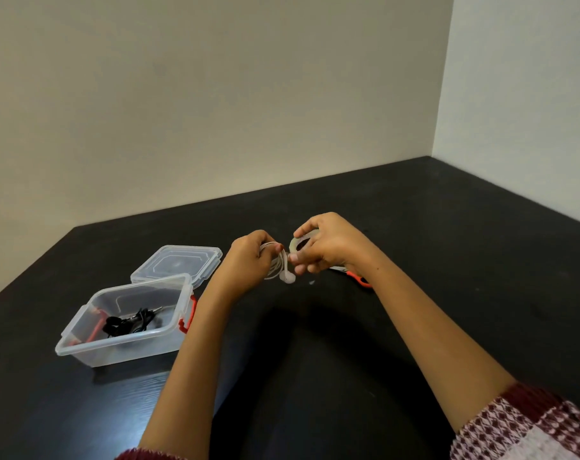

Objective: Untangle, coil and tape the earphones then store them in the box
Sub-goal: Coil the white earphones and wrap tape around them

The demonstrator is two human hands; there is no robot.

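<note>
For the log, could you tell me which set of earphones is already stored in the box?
The black earphones, lying inside the clear box. The white earphones are coiled in the left hand, above the table.

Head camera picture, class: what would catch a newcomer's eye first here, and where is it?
First, the two hands meeting mid-table: the left hand grips coiled white earphones, and the right hand holds a tape roll against them. Next, at the left, the clear plastic box holding black earphones, its lid lying just behind.
</note>
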